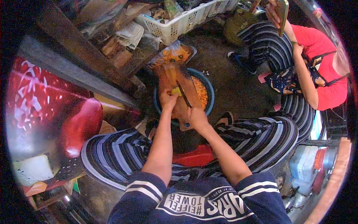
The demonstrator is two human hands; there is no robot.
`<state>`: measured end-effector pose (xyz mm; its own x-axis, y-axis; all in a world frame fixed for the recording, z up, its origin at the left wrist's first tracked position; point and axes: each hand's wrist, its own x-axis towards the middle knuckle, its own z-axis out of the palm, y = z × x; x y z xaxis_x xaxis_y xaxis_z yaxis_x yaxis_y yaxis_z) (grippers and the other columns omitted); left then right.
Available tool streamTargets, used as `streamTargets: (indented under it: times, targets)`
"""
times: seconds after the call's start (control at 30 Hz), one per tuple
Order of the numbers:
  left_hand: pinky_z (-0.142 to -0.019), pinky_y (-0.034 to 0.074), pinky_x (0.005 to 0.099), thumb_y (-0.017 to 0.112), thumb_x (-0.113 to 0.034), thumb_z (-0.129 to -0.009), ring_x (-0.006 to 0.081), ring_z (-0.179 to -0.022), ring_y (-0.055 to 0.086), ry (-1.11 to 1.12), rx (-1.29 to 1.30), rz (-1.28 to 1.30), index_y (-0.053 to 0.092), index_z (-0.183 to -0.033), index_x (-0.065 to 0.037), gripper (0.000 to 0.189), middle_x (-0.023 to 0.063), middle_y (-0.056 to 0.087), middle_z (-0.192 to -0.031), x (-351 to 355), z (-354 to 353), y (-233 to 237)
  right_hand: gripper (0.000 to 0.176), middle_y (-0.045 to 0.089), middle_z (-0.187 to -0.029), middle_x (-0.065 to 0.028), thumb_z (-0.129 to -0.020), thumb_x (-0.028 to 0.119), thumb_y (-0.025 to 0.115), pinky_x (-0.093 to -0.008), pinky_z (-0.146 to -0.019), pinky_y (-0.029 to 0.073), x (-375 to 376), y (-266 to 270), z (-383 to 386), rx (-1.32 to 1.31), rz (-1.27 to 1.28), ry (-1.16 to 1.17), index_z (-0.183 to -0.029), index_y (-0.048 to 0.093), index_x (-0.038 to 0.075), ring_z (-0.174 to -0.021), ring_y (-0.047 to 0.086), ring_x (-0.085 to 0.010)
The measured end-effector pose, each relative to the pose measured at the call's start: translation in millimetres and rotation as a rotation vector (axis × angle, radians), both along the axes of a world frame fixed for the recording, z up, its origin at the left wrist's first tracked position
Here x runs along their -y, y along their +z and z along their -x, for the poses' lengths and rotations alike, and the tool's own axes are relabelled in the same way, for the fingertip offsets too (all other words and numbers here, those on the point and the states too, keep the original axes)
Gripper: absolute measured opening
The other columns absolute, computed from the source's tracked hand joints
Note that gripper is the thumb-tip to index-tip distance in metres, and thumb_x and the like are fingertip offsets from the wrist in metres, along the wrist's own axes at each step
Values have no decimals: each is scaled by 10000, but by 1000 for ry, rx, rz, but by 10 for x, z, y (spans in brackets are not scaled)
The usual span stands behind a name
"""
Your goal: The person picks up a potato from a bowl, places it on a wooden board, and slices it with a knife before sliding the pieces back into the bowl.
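Observation:
A wooden cutting board [191, 86] lies across a blue basin [211, 93] that holds small orange pieces [200, 95]. On the board my left hand [168, 100] is closed on a yellow-green piece [177, 91]. My right hand [197, 117] is wrapped round the handle of a knife [184, 97], whose dark blade points away from me and touches or nearly touches the yellow-green piece. Just beyond the board sits a clear tray [193, 51] of orange pieces, partly under plastic.
A white plastic basket [175, 28] stands at the back. To the right sits another person [317, 48] in red, holding up a phone [283, 16]. Wooden beams [74, 56] run along the left. Plastic containers [304, 164] are at the lower right.

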<state>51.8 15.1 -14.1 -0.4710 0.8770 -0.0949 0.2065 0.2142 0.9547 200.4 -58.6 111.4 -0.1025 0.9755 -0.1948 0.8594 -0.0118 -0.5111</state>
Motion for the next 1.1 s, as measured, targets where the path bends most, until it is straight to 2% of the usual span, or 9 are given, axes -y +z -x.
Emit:
streamTargets:
  times: [0.07, 0.13, 0.37, 0.47, 0.53, 0.6, 0.63, 0.73, 1.1]
  targets:
    - [-679, 442, 356, 675, -52, -621, 276, -757, 551, 32, -172, -46, 535, -877, -13, 295, 141, 564, -807, -108, 73, -10, 382, 564, -661, -271, -833, 269, 456, -454, -628, 481, -64, 83, -66, -35, -13, -53, -699, 596, -60, -674, 578, -416]
    - [-736, 414, 391, 663, -35, -600, 340, -825, 496, 35, -548, -252, 515, -896, -9, 332, 169, 504, -864, -124, 92, 491, 384, 556, -660, -283, -829, 272, 455, -459, -622, 477, -97, 95, -145, -6, 2, -52, -698, 593, -61, -673, 573, -419]
    - [-785, 381, 443, 641, -126, -673, 377, -895, 453, -157, -640, -345, 568, -876, -11, 244, 204, 444, -939, -22, -298, 1062, 391, 557, -680, -291, -834, 263, 447, -470, -617, 469, -99, -144, -284, -22, 75, -83, -693, 589, -73, -667, 572, -421]
    - [-788, 382, 435, 636, -149, -697, 373, -879, 460, -130, -724, -261, 595, -864, -15, 218, 207, 459, -939, 18, -422, 639, 394, 559, -674, -287, -839, 260, 441, -469, -624, 470, -84, -269, -309, -28, 50, -65, -701, 592, -77, -667, 569, -428]
    - [-754, 411, 377, 625, -127, -720, 297, -817, 498, -163, -605, -175, 598, -883, -30, 192, 171, 483, -942, 17, -312, 451, 401, 559, -672, -285, -843, 262, 438, -466, -626, 472, -66, -309, -296, -25, 27, -64, -708, 592, -83, -663, 567, -429]
    - [-699, 422, 301, 604, -79, -739, 193, -738, 509, -86, 13, -173, 611, -889, -53, 152, 96, 512, -880, 62, -197, 247, 405, 561, -685, -286, -842, 264, 440, -465, -630, 471, -27, -264, -269, -43, 49, -60, -703, 590, -85, -673, 569, -426]
    - [-683, 411, 236, 583, -30, -751, 110, -718, 496, -8, 208, 106, 623, -907, -69, 165, 38, 540, -853, 186, -245, 716, 409, 563, -697, -287, -841, 267, 442, -464, -633, 471, -9, -222, -239, -55, 67, -55, -697, 587, -88, -684, 571, -423]
    - [-709, 407, 232, 593, -32, -750, 104, -740, 504, -48, 387, -99, 624, -938, -71, 194, 24, 577, -853, 188, -160, 474, 394, 567, -732, -290, -838, 268, 448, -466, -648, 473, 33, -101, -176, -28, 110, 2, -743, 580, -91, -717, 574, -420]
    - [-699, 431, 223, 652, -16, -713, 103, -756, 535, -4, 547, -91, 599, -960, -44, 254, 18, 579, -820, 182, -127, 433, 379, 581, -726, -271, -849, 271, 425, -459, -653, 487, 157, -40, -78, 15, 90, 0, -775, 571, -70, -705, 586, -408]
